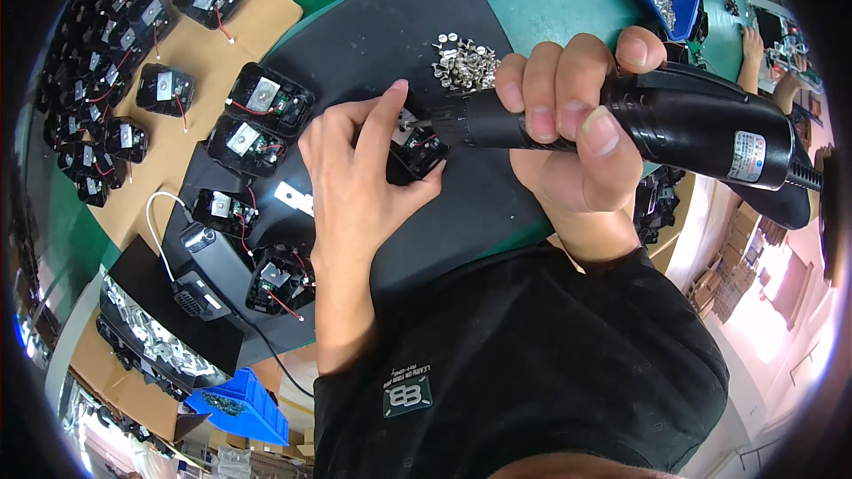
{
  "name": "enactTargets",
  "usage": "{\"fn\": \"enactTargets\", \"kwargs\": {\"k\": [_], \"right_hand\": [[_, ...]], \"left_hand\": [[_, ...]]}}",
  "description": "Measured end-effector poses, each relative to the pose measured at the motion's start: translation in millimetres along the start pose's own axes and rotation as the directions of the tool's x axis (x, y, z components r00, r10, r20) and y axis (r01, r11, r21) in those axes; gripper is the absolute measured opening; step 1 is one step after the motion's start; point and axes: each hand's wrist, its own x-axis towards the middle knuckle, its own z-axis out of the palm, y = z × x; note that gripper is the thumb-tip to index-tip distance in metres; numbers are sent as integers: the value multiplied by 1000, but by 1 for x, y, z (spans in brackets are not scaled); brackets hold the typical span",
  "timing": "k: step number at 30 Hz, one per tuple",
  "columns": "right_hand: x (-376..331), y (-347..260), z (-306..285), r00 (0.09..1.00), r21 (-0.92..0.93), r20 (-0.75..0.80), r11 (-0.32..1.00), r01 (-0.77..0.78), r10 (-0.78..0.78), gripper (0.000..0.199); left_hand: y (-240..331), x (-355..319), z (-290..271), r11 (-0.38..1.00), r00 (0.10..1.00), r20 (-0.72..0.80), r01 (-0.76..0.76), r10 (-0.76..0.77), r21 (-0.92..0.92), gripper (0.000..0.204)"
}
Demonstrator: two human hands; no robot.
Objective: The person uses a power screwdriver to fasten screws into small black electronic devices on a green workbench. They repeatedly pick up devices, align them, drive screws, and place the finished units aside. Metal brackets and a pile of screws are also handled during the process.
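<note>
My right hand (572, 115) is wrapped round a black electric screwdriver (701, 124) held nearly level, its tip end pointing left over a small black plastic housing (421, 154). My left hand (351, 177) grips that housing on the dark mat, thumb on its near side and fingers round the left and far sides. A metal piece shows inside the housing, partly covered by fingers; the screwdriver's tip is hard to make out. Just beyond lies a pile of silver screws (469, 66). Similar housings (264, 96) with metal plates and red wires stand left of my left hand.
Cardboard (253, 4) at the left carries several more housings. A blue bin of small metal parts (661, 0) stands far right, near another person's hand (753, 46). A bright metal plate (293, 199) lies beside my left wrist; a box of metal pieces (160, 337) sits lower left.
</note>
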Motion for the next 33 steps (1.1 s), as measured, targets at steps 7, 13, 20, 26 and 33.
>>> {"fn": "enactTargets", "kwargs": {"k": [7, 13, 20, 26, 33], "right_hand": [[7, 1, -8, 994, 19, 106, 999, -29, 27, 37], [11, -1, -12, 978, 20, 207, 999, -35, 30, 36], [15, 0, -19, 952, 31, 304, 998, -50, 38, 36], [12, -5, -6, 947, -2, 308, 996, -92, 88, 32], [15, -2, -7, 912, 10, 404, 997, -80, 69, 33]], "left_hand": [[-2, 2, -1, 1000, 1000, 22, 1, 0, -13, 80], [-1, 3, -2, 1000, 1000, 26, 11, -11, -17, 81], [-3, 3, 0, 999, 1000, 20, 18, -18, -29, 82], [-2, 5, -1, 997, 1000, 16, 4, -3, -80, 77], [-2, 3, -2, 998, 1000, 6, 9, -9, -67, 77]]}}
